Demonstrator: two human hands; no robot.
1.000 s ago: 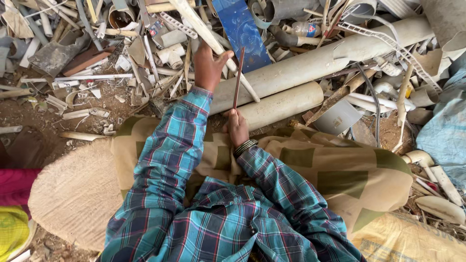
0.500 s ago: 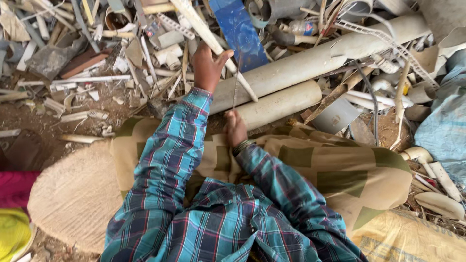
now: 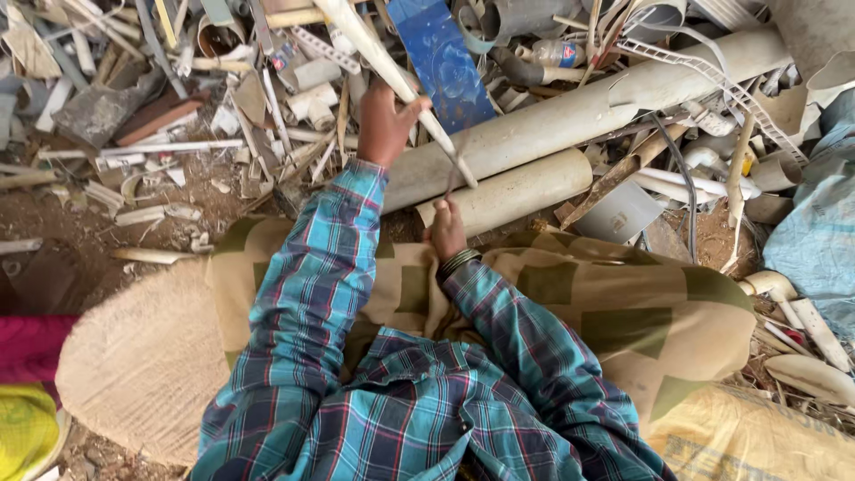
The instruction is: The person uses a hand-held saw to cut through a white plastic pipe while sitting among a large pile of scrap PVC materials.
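R hand [image 3: 446, 230], nearest the lap, fingers clenched on a thin dark rod [image 3: 456, 169], just in front of the short cream pipe [image 3: 517, 191]. Rod tip meets the long pale strip [image 3: 392, 71] beyond that pipe. L hand [image 3: 385, 125], further out, grips the strip left of the blue panel [image 3: 443, 61].

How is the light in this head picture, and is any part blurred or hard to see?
Head view: soft, even daylight, no strong glare, only weak shadows between the scraps. The thin rod above the right hand is smeared by motion; the left hand on the long pale strip is fairly sharp. The grey pipe and blue panel look clear. The edges bend slightly.
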